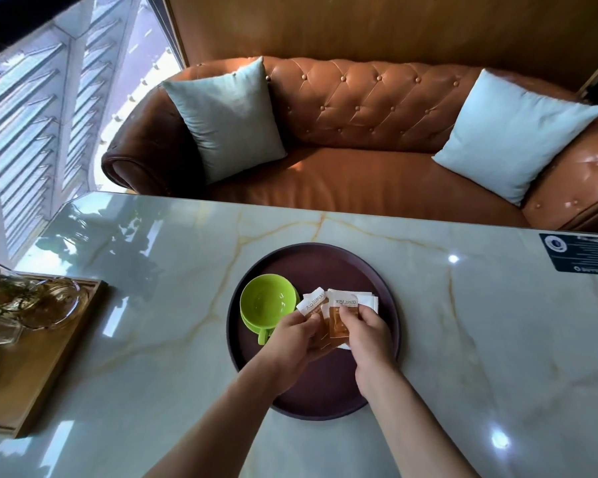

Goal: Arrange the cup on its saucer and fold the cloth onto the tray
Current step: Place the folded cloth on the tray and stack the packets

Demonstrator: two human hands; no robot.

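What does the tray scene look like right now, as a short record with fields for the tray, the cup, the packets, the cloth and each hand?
tray: round dark purple tray on the marble table
cup: lime green cup, upright, empty, on its green saucer at the tray's left
packets: amber sachets with white printed tops, held over the tray
cloth: white folded cloth, mostly hidden behind the sachets
left hand: fingers pinching sachets
right hand: fingers pinching a sachet
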